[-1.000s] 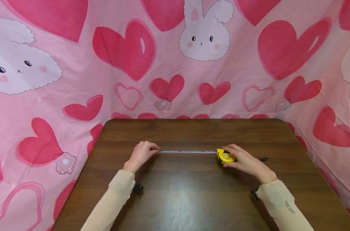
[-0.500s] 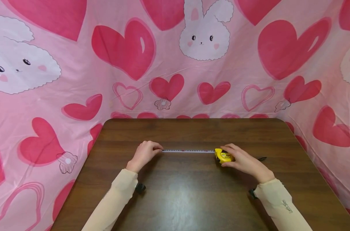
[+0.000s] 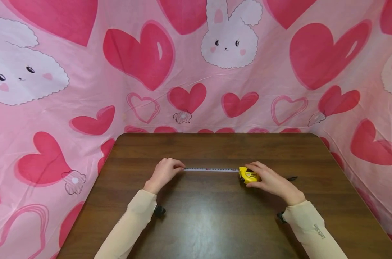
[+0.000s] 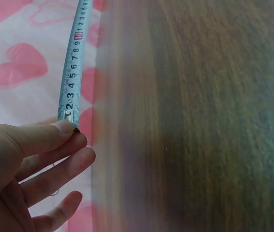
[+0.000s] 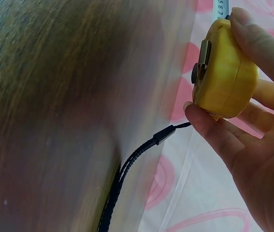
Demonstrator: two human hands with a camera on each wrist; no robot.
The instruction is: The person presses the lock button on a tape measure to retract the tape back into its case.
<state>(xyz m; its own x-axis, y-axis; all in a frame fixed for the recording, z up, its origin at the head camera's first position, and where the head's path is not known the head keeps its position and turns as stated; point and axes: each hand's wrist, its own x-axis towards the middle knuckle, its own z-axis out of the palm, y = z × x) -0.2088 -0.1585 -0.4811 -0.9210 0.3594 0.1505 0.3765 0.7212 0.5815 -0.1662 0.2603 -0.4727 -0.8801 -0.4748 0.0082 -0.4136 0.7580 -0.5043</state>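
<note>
A yellow tape measure case [image 3: 249, 175] is gripped by my right hand [image 3: 273, 181], thumb on one side and fingers on the other. Its white blade [image 3: 212, 169] stretches straight across to my left hand [image 3: 163, 174], which pinches the metal end hook between thumb and forefinger. In the left wrist view the blade [image 4: 74, 63] shows its numbers from the hook upward, past a red 10. The right wrist view shows the yellow case [image 5: 229, 72] with a black wrist strap [image 5: 137, 154] hanging from it and trailing onto the table.
Beneath both hands lies a brown wooden table [image 3: 196, 223] with rounded far corners. A pink cloth [image 3: 189, 75] printed with hearts and rabbits hangs behind it and along both sides. Small black devices [image 3: 159, 211] sit at the wrists.
My hands have drawn closer together: the left moved right and the right moved slightly left. The exposed blade between them has become shorter.
</note>
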